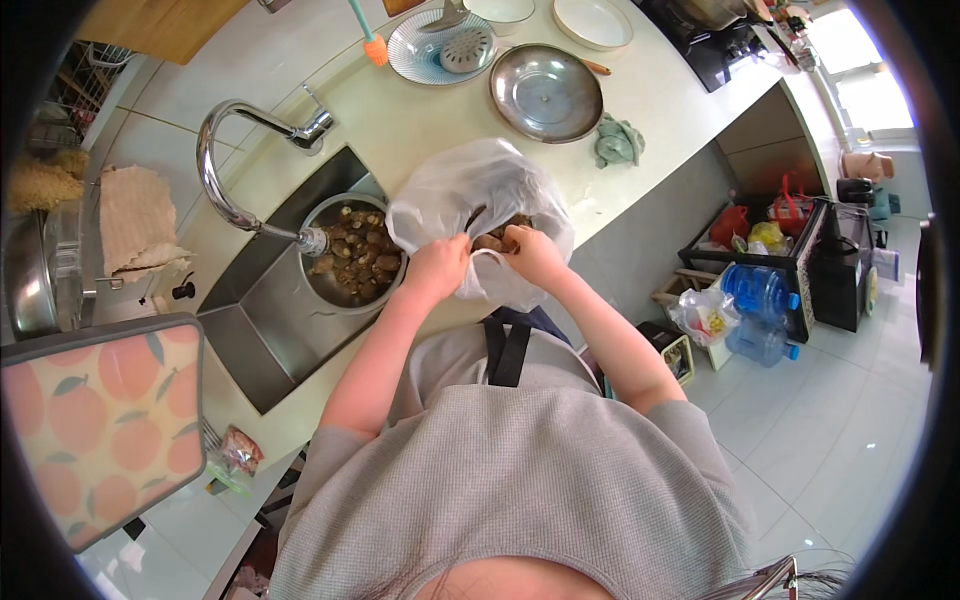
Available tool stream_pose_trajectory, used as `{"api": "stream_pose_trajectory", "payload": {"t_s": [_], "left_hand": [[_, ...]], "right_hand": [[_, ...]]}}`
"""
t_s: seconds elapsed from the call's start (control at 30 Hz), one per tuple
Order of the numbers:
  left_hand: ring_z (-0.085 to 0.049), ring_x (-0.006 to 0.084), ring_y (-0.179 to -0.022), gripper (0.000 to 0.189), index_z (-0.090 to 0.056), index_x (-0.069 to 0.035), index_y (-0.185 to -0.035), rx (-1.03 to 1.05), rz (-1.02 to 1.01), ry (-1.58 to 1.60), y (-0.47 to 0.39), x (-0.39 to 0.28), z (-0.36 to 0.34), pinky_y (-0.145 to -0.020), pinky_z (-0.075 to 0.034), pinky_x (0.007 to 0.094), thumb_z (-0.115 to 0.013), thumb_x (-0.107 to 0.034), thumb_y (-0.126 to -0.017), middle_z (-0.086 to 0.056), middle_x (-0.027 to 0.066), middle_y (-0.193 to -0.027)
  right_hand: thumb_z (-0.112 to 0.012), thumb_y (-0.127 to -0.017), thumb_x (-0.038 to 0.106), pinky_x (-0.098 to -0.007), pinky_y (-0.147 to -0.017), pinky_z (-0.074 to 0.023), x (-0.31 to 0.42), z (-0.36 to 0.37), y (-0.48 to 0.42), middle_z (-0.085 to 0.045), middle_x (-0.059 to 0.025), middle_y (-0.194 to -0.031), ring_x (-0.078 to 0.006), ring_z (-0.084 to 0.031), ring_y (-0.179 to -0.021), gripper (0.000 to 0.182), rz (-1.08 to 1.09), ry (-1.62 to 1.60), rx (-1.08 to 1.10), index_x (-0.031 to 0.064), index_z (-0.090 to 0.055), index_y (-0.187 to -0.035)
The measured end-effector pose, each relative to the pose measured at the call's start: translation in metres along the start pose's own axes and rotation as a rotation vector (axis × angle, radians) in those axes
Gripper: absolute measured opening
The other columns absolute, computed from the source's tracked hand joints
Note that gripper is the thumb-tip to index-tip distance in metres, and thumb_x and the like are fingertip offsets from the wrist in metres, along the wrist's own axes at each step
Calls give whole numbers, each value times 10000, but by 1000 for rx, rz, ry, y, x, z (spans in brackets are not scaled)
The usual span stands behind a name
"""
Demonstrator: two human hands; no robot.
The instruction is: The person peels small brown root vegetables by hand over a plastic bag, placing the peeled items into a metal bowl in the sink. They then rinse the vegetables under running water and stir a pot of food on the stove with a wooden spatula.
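Observation:
A white translucent plastic bag [442,187] stands on the counter in front of me, its mouth gathered towards my body. My left hand [444,264] grips the bag's edge. Over the opening, the fingers of my right hand [536,253] are curled beside a brown tuber [491,243]; whether they grasp it or the plastic is unclear. More brown pieces show through the opening, partly hidden by folds. Left of the bag, a round metal basin [306,276] in the sink holds several small brown tubers [360,251], apparently taro.
The chrome faucet [217,180] arches over the stainless sink [262,330]. Behind the bag are a steel pan [547,94], a striped bowl [405,52] with a slotted skimmer [466,51], and a green cloth [619,142]. A peach-patterned board [105,420] stands at left. Blue water jugs [757,292] occupy the right.

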State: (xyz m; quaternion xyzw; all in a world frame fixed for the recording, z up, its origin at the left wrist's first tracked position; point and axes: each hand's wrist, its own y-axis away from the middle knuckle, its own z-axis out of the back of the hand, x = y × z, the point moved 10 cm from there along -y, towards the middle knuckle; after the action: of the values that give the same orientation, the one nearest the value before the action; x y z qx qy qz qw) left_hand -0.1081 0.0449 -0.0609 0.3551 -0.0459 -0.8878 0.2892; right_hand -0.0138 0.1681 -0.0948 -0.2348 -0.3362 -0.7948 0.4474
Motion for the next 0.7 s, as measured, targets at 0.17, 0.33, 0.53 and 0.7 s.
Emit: {"api": "stream_pose_trajectory", "payload": {"t_s": [0.17, 0.33, 0.53, 0.7], "left_hand": [[-656, 377, -849, 239, -700, -47, -931, 193, 92, -212, -7, 14, -26, -782, -520, 466, -543, -224, -894, -687, 191, -853], [-674, 294, -894, 356, -671, -39, -1096, -24, 69, 378, -14, -10, -13, -786, -532, 406, -694, -279, -834, -684, 158, -985], [-672, 250, -859, 396, -628, -12, -1085, -296, -136, 528, -17, -30, -5, -742, -532, 359, -790, -153, -752, -674, 144, -978], [-692, 231, -758, 321, -596, -17, -953, -342, -72, 297, -15, -39, 8, -676, -542, 342, -803, -110, -727, -703, 107, -858]], "right_hand": [[-768, -821, 282, -302, -688, -472, -30, -3, 7, -641, -50, -830, -144, -575, -743, 300, -143, -244, 69, 23, -621, -865], [-721, -876, 207, -271, -742, -476, -20, -5, 10, -654, -18, -872, -107, -585, -801, 258, -73, -772, 93, 8, -644, -1021], [-672, -909, 194, -297, -761, -493, -9, 5, 7, -676, -54, -941, -130, -622, -855, 269, 69, -648, 67, 17, -633, -1107], [-584, -941, 252, -366, -724, -504, 17, 43, 14, -661, -118, -878, -255, -655, -825, 229, 118, -262, -95, 25, -582, -972]]}}
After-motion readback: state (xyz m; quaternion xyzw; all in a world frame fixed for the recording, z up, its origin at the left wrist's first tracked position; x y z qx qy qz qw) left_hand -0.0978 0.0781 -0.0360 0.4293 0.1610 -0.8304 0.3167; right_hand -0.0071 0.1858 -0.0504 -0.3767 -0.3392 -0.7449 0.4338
